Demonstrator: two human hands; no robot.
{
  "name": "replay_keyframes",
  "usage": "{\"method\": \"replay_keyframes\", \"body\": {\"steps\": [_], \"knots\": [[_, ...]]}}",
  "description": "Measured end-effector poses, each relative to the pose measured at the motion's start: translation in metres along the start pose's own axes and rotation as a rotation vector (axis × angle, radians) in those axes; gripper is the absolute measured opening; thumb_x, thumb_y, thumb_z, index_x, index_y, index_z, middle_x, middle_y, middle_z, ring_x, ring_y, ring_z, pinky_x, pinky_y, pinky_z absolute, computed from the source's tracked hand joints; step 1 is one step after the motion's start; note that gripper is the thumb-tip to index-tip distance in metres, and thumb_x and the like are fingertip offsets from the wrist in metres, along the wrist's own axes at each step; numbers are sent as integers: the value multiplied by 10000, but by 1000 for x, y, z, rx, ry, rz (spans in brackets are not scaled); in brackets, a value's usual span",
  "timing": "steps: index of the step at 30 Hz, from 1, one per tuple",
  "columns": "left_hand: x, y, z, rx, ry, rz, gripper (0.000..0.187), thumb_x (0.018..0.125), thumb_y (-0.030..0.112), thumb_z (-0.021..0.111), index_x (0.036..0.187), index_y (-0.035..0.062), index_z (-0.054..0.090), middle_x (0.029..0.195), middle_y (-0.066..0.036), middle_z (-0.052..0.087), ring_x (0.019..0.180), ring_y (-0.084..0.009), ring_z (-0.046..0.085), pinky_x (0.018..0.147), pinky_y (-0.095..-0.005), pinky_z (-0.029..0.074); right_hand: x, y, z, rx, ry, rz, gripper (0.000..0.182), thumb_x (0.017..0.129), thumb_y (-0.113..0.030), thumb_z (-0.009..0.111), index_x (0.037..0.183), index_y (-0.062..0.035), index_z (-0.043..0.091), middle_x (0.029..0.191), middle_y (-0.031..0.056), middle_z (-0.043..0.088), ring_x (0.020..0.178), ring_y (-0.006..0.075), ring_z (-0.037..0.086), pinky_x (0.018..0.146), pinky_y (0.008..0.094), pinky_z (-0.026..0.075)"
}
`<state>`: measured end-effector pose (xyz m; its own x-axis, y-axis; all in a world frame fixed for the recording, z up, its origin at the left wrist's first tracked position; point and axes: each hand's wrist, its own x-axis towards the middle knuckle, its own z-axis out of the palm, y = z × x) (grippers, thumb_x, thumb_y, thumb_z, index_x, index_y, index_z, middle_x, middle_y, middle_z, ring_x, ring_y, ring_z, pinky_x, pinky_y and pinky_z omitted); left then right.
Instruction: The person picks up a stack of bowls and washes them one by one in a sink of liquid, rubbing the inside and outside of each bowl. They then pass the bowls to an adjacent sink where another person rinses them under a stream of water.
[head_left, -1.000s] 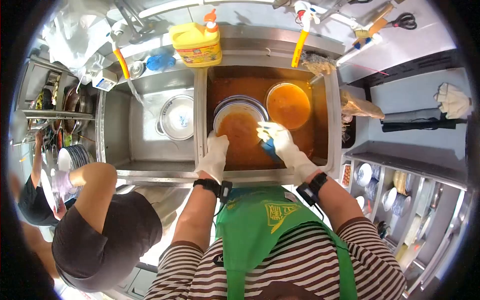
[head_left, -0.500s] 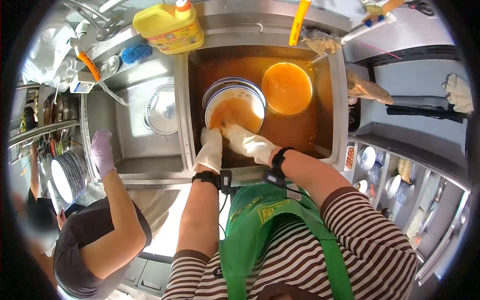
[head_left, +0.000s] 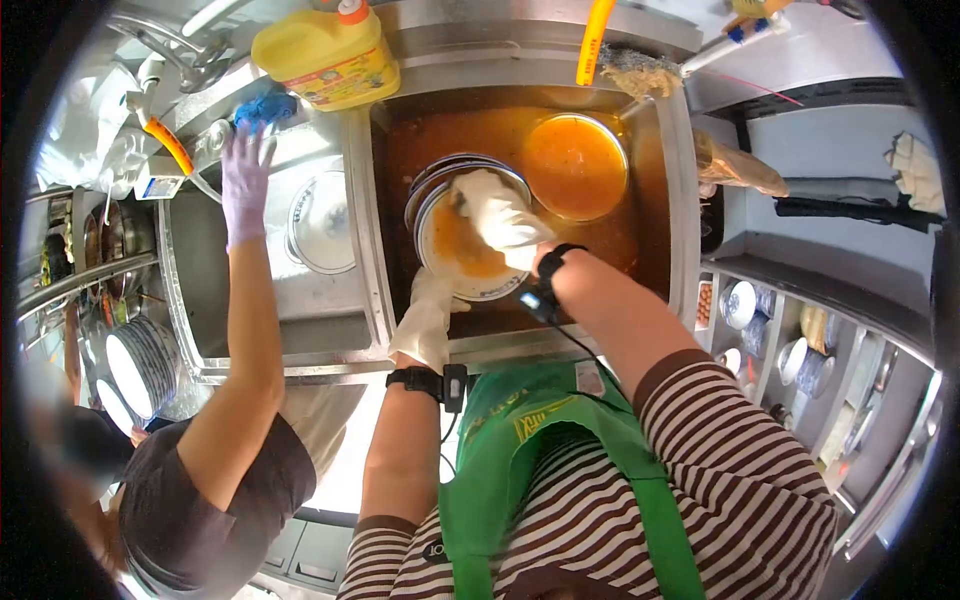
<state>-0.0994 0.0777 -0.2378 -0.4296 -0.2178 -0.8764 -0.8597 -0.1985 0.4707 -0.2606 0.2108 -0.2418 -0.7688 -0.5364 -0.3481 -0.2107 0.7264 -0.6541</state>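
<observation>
My left hand [head_left: 432,300], in a cream rubber glove, grips the near-left rim of a white plate [head_left: 428,232] with a blue edge. The plate tilts over the brownish water in the right-hand sink [head_left: 655,150], and orange-brown liquid lies on it. Across its upper part presses my right hand [head_left: 490,212], gloved alike, fingers curled down; whatever they hold is hidden beneath the glove. Behind this plate more blue-rimmed dishes [head_left: 440,172] are stacked, partly under water. A round container [head_left: 575,167] full of orange liquid stands at the sink's far right.
On the ledge stand a yellow jug [head_left: 330,65] and a blue scrubbing cloth [head_left: 265,108], which a co-worker's lilac-gloved hand [head_left: 245,180] reaches. The left sink holds a white dish [head_left: 322,222]. An orange-handled scourer brush [head_left: 640,75] lies at the back; stacked plates [head_left: 142,365] sit far left.
My right hand has moved up across the plate, and the plate has shifted toward me. My left hand has come slightly nearer. The co-worker's gloved hand has moved up to the blue cloth.
</observation>
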Motion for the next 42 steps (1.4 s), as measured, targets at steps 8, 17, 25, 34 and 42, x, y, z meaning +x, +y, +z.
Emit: {"method": "replay_keyframes", "body": {"steps": [8,17,25,34,42], "knots": [[3,-7,-4,-85,-61,53,409,940,71,691,1335,-26,651,1132,-194,784,839,-304,812,591,-371,682,-74,-40,18,223,-398,129,338,1007,-95,606,1320,-39,721,1309,199,718,1257,343,661,1081,402,499],[-9,2,6,-69,-40,45,379,924,66,722,1292,-16,685,1060,-170,799,782,-266,798,580,-366,673,-20,19,-4,-644,-103,65,226,961,-132,689,1137,-57,810,1119,194,804,1033,327,803,822,435,657],[9,-9,-7,-86,1,-28,383,935,54,698,1306,-28,653,1103,-221,761,815,-322,786,543,-400,676,-49,-55,45,139,-82,-153,226,963,-91,630,1099,-13,793,1072,237,784,1010,438,759,875,472,604],[29,-26,0,7,1,130,399,933,71,729,1311,-31,657,1090,-172,779,839,-305,802,532,-403,683,-22,55,40,-480,-236,292,300,1010,-264,659,1220,-95,791,1152,202,790,1085,364,767,952,447,605],[1,2,2,2,26,15,365,973,104,700,1319,-9,679,1114,-168,795,822,-272,812,546,-341,673,-34,-52,44,207,68,-42,347,999,-81,569,1315,32,656,1319,302,689,1289,405,627,1121,462,488]]}}
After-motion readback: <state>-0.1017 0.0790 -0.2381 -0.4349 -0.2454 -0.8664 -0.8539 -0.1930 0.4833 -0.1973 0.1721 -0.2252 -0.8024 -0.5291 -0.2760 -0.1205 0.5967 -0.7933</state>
